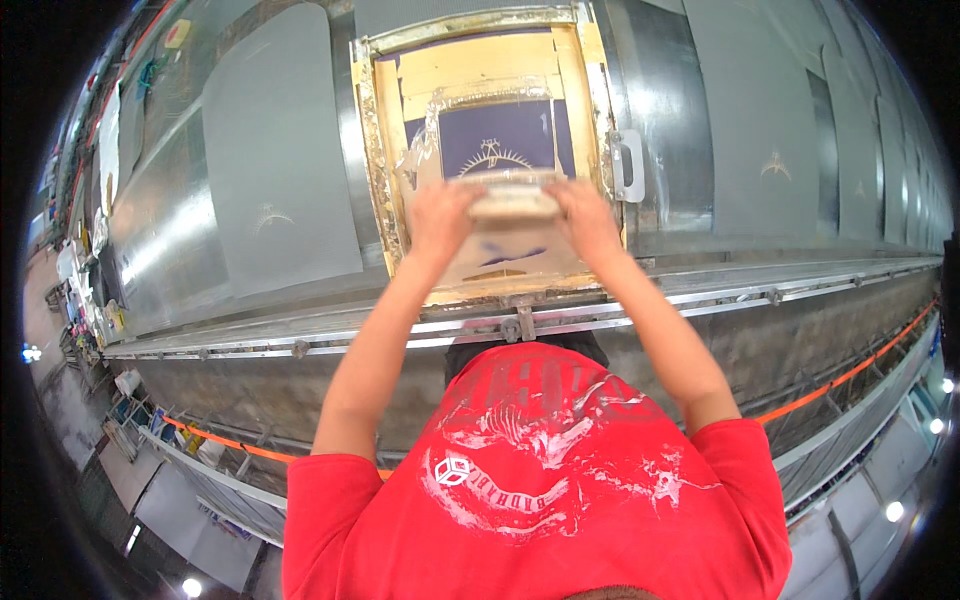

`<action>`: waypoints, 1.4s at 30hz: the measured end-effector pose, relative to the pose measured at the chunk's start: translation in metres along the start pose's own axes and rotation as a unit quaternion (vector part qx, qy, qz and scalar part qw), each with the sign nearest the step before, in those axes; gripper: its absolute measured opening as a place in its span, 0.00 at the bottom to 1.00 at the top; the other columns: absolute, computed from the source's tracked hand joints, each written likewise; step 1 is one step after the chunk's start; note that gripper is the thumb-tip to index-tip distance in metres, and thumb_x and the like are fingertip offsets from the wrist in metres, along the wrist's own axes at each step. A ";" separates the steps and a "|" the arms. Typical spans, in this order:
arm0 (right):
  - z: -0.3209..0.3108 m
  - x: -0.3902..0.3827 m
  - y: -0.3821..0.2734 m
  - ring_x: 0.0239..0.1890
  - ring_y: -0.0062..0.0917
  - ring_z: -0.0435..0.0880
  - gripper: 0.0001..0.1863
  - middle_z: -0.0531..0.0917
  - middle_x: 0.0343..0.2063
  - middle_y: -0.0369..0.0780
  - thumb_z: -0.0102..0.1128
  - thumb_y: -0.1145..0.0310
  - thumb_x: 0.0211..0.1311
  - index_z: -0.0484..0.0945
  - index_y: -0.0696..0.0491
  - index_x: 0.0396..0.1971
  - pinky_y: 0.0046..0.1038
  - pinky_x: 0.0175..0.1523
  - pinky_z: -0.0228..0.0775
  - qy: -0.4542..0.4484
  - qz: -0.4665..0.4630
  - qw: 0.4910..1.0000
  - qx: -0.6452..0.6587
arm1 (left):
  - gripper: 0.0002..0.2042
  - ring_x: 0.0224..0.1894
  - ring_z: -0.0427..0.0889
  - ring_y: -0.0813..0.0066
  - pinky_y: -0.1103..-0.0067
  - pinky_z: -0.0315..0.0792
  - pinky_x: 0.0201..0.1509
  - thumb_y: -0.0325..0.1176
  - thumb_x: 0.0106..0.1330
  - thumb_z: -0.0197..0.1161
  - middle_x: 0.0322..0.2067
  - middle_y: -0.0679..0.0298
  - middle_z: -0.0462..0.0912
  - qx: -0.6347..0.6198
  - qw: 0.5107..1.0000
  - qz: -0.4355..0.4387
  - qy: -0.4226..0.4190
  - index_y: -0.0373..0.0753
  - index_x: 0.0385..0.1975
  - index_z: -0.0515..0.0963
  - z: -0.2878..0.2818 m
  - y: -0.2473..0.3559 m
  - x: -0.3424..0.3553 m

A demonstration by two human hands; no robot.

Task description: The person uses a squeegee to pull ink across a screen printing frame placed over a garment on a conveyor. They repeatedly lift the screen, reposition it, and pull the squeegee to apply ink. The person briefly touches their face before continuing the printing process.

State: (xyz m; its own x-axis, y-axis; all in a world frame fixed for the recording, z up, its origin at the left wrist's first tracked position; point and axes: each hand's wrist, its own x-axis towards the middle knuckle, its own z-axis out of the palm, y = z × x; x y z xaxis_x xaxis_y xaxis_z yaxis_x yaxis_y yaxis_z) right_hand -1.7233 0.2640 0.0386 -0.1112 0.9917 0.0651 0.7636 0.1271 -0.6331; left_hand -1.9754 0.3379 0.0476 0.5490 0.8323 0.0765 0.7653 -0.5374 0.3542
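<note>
Both my hands grip a squeegee (512, 203), blurred by motion, pressed over a framed printing screen (470, 63). My left hand (442, 222) closes round its left end, and my right hand (588, 222) closes round its right end. Ahead of the squeegee, the dark purple mesh window (510, 125) shows a pale spiked arc design. Tan tape (450, 72) borders the mesh, with ink-smeared clear film around it. Behind the squeegee, toward me, lies a pale area (520, 255) with a dark purple smear. The blade's underside is hidden.
A grey fabric panel (275, 150) with a faint print lies on the long metal table left of the frame; another panel (760, 120) lies right. A white handle-like piece (628, 165) sits at the frame's right side. A metal rail (720, 297) runs along the table's near edge.
</note>
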 end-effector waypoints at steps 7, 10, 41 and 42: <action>-0.034 -0.030 -0.008 0.56 0.36 0.78 0.27 0.80 0.51 0.43 0.73 0.60 0.55 0.80 0.52 0.55 0.36 0.58 0.72 -0.045 0.067 0.985 0.151 | 0.20 0.45 0.82 0.66 0.71 0.75 0.48 0.22 0.45 0.69 0.43 0.72 0.87 -0.041 0.998 0.011 0.050 0.47 0.40 0.86 -0.011 0.030 -0.051; -0.058 0.010 0.054 0.49 0.31 0.78 0.25 0.79 0.50 0.43 0.71 0.55 0.59 0.80 0.49 0.55 0.35 0.50 0.72 0.202 0.158 0.958 0.126 | 0.21 0.46 0.82 0.65 0.71 0.76 0.50 0.24 0.43 0.70 0.44 0.70 0.87 -0.046 0.998 0.016 0.049 0.45 0.42 0.85 -0.014 0.032 -0.051; 0.194 0.146 -0.205 0.24 0.25 0.73 0.12 0.78 0.21 0.40 0.56 0.60 0.71 0.82 0.50 0.45 0.31 0.34 0.67 0.252 0.212 0.934 0.141 | 0.26 0.52 0.79 0.65 0.68 0.72 0.53 0.21 0.45 0.64 0.50 0.71 0.84 -0.016 0.997 -0.018 0.067 0.47 0.49 0.84 -0.153 -0.262 -0.256; 0.196 0.146 -0.209 0.22 0.28 0.73 0.12 0.78 0.20 0.41 0.56 0.59 0.72 0.83 0.49 0.45 0.33 0.33 0.66 0.247 0.223 0.935 0.123 | 0.26 0.52 0.79 0.65 0.67 0.72 0.53 0.22 0.46 0.64 0.50 0.71 0.84 -0.016 0.997 -0.017 0.068 0.47 0.49 0.84 -0.153 -0.264 -0.263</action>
State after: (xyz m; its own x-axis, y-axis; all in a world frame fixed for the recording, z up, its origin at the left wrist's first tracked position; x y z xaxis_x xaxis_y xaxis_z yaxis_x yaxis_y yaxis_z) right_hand -2.0240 0.3779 0.0289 0.5370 0.8413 0.0623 0.4874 -0.2491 -0.8369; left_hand -2.3729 0.2817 0.0769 0.4708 0.8616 0.1899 0.7703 -0.5064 0.3876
